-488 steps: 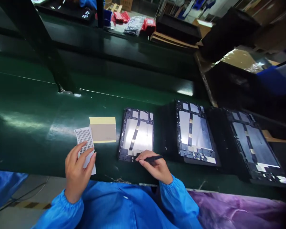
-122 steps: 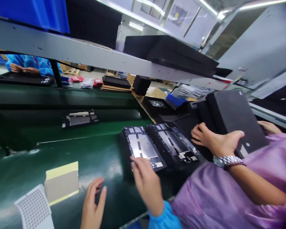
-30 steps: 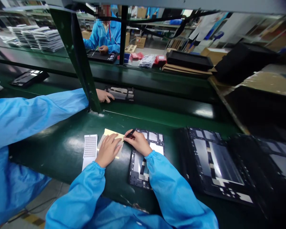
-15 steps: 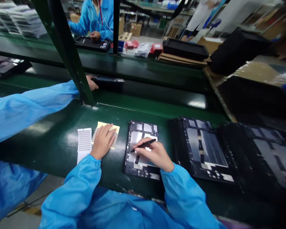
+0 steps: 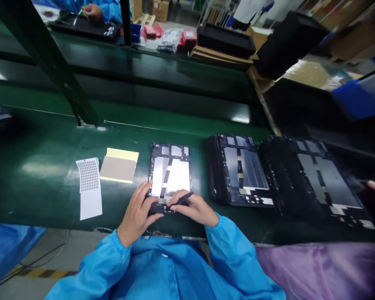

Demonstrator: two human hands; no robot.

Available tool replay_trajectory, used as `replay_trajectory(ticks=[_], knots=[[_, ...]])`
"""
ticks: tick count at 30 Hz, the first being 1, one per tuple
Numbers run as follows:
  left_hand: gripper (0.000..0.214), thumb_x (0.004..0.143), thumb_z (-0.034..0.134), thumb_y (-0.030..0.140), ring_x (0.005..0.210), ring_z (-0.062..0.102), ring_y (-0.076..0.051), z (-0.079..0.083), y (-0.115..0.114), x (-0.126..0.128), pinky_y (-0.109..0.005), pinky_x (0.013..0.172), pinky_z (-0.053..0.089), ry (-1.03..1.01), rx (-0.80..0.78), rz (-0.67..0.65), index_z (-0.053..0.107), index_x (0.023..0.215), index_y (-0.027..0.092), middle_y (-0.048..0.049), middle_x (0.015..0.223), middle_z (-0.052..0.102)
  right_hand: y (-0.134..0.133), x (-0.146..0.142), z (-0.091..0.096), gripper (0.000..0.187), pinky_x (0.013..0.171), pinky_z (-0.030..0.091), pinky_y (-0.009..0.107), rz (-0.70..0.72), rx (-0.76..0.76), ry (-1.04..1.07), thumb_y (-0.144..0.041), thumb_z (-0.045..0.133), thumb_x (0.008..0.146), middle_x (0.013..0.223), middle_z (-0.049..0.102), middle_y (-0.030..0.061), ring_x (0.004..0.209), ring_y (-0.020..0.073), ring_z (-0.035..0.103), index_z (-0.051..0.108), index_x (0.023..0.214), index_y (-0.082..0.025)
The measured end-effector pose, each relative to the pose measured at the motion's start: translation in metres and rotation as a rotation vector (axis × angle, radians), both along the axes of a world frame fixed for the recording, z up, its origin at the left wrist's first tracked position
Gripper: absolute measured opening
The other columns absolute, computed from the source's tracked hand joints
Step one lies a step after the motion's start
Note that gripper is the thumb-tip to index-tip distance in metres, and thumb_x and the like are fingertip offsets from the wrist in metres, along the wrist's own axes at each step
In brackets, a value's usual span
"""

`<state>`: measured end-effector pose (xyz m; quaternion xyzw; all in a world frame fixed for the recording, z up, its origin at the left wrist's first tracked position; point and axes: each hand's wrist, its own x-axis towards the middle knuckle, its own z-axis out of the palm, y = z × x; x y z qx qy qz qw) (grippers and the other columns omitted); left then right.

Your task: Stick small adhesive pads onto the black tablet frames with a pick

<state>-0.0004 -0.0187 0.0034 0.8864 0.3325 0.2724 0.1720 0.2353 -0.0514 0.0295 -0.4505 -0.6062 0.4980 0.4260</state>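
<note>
Open tablet lies flat on the green bench, right in front of the person, long axis running away from the body; both hands are at its near end, so most of it lies beyond the fingers. L hand is nearer its L edge, R hand nearer its mid-width. R hand pinches a black pen-like tool btwn thumb & fingers, tip down by the tablet's near end; can't tell if it touches. L hand has fingers spread round the near L corner, fingertips apparently on the frame, thumb apart. Tablet = thin rectangle, dark rim w/ lots of tiny parts, shiny metal-looking plate inside, narrow dark strip running lengthwise. To the L: white paper sheet w/ rows of small dark squares, top curling a bit, just beside a grey-brown card w/ yellow bands. To the R: 2 similar tablets, a closer one & a farther one, apparently raised on dark stacks. Bench is smooth, glossy, w/ blurry reflections.
</note>
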Motion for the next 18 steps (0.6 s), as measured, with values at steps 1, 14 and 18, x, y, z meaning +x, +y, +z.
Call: replay_trajectory(ticks=[1, 14, 18], knots=[[0.032, 0.09, 0.069, 0.03, 0.147, 0.036, -0.035, -0.0018, 0.0014, -0.0008, -0.058, 0.115, 0.042, -0.007, -0.01, 0.0, 0.054, 0.116, 0.018, -0.0187, 0.152, 0.043, 0.0004, -0.0004, -0.0006, 0.012, 0.082, 0.058, 0.033, 0.001, 0.008, -0.005, -0.032, 0.07, 0.092, 0.091, 0.076, 0.006, 0.086, 0.0184, 0.072, 0.066, 0.095, -0.021], [0.032, 0.092, 0.066, 0.031, 0.147, 0.035, -0.035, 0.0033, 0.0026, -0.0014, -0.059, 0.114, 0.043, 0.002, -0.055, -0.003, 0.051, 0.118, 0.021, -0.0179, 0.152, 0.044, 0.0017, -0.0017, 0.0004, 0.018, 0.079, 0.058, 0.033, 0.006, -0.002, -0.055, -0.037, 0.069, 0.093, 0.09, 0.076, 0.0069, 0.083, 0.0186, 0.072, 0.067, 0.093, -0.019], [0.033, 0.091, 0.067, 0.031, 0.148, 0.035, -0.035, 0.0042, 0.003, -0.0015, -0.058, 0.115, 0.042, 0.002, -0.054, -0.007, 0.051, 0.117, 0.02, -0.0187, 0.152, 0.044, 0.0018, -0.0013, 0.0011, 0.017, 0.078, 0.058, 0.032, 0.017, -0.009, -0.058, -0.037, 0.068, 0.093, 0.089, 0.075, 0.0063, 0.082, 0.0183, 0.072, 0.067, 0.093, -0.02]])
